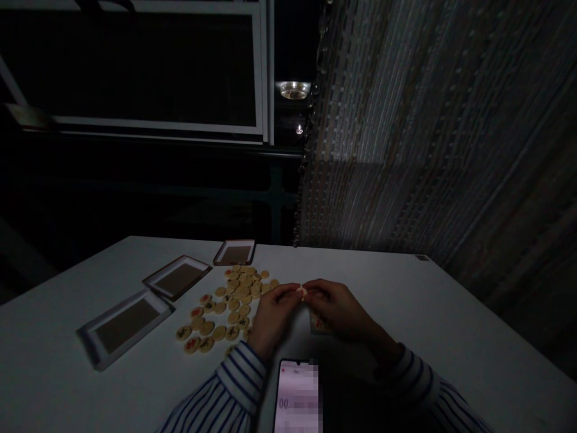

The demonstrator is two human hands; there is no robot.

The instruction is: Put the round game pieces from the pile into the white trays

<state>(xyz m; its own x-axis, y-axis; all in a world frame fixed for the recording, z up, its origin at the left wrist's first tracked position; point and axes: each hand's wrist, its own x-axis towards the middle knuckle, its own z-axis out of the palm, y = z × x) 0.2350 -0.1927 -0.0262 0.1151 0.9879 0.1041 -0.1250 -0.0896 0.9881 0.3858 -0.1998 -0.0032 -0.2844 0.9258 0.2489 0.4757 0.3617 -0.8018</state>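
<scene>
Both hands — left hand [273,316] and right hand [336,310] — grasp one small disc [302,292]. Many discs [243,291] lie near.

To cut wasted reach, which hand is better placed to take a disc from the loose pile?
Left, I'd judge: the left hand is right beside the loose discs, while the right hand lies beyond it. Both meet at one small piece, though, so the left may need freeing first.
</scene>
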